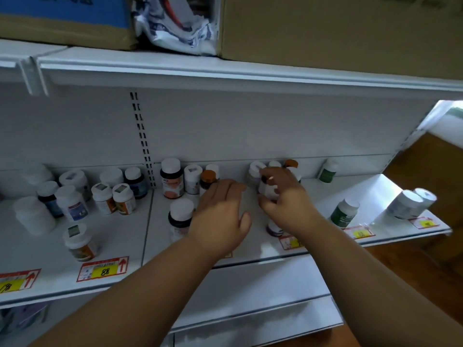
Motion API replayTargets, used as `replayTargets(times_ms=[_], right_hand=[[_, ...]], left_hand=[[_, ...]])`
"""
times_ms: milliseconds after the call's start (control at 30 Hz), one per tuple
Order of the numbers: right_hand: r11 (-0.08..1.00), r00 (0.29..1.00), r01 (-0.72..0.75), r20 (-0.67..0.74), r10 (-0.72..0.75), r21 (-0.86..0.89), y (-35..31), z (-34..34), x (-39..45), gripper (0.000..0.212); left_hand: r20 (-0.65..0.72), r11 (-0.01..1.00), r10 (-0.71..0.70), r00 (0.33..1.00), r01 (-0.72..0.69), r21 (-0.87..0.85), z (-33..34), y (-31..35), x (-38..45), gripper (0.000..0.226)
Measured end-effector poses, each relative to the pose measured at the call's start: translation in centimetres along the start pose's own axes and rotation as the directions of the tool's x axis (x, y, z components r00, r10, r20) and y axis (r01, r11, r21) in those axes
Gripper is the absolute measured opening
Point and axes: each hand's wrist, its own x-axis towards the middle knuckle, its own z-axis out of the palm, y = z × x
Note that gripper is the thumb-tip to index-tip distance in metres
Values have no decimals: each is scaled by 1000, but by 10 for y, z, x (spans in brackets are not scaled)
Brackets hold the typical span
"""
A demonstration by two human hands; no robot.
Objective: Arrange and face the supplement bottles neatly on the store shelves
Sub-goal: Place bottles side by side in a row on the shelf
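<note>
Several supplement bottles stand scattered on a white shelf (pixel 250 249). My right hand (pixel 283 196) grips a white bottle (pixel 266 190) near the back row, beside a grey-capped bottle (pixel 254 172) and an orange-capped one (pixel 290 163). My left hand (pixel 220 216) reaches flat over the shelf, fingers together, its tips by an orange-capped brown bottle (pixel 208 179); I cannot see anything held in it. A dark bottle with a white cap (pixel 180 216) stands just left of that hand. Another small bottle (pixel 274 227) is partly hidden under my right wrist.
A group of white-capped bottles (pixel 72 201) fills the left shelf section. Green bottles (pixel 344 211) (pixel 328 171) and two lying white ones (pixel 411 204) sit to the right. Price tags (pixel 104 269) line the front edge. Cardboard boxes (pixel 325 31) rest on the shelf above.
</note>
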Motion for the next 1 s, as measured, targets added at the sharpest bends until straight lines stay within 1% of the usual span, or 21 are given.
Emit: replayTargets(times_ms=[100, 167, 233, 300, 367, 500, 600, 700, 800, 900, 1000], right_hand=[[999, 999, 28, -43, -27, 17, 29, -30, 2, 41], [997, 996, 58, -65, -55, 45, 54, -50, 2, 40], [997, 997, 62, -40, -61, 42, 84, -71, 3, 41], [998, 999, 50, -21, -50, 28, 115, -93, 5, 38], [999, 1000, 21, -12, -21, 43, 147, -113, 11, 34], [994, 993, -84, 84, 78, 72, 200, -137, 30, 30], [988, 986, -144, 91, 138, 63, 227, -139, 42, 27], [989, 986, -143, 96, 139, 43, 245, -137, 46, 28], [988, 983, -151, 104, 149, 17, 262, -137, 44, 30], [987, 980, -156, 120, 159, -39, 280, -140, 53, 40], [964, 949, -204, 208, 237, -168, 300, -138, 72, 54]], left_hand=[[9, 1000, 13, 1000, -13, -9, 21, 27, 19, 43], [2, 1000, 6, 1000, -6, -16, 41, 51, 34, 43], [-38, 999, -16, 999, 14, -30, 62, 77, 49, 45], [-44, 998, -38, 998, 36, -44, 82, 106, 62, 45], [-52, 999, -24, 998, 22, -36, 101, 131, 75, 41], [-20, 997, -58, 998, 57, -49, 131, 164, 94, 41], [31, 997, -54, 998, 55, -55, 148, 179, 100, 44], [89, 995, -59, 994, 65, -70, 163, 186, 106, 46], [199, 991, -57, 978, 79, -106, 178, 190, 114, 48], [257, 992, -58, 965, 85, -97, 196, 196, 121, 52], [323, 995, -60, 945, 81, -51, 212, 202, 117, 60]])
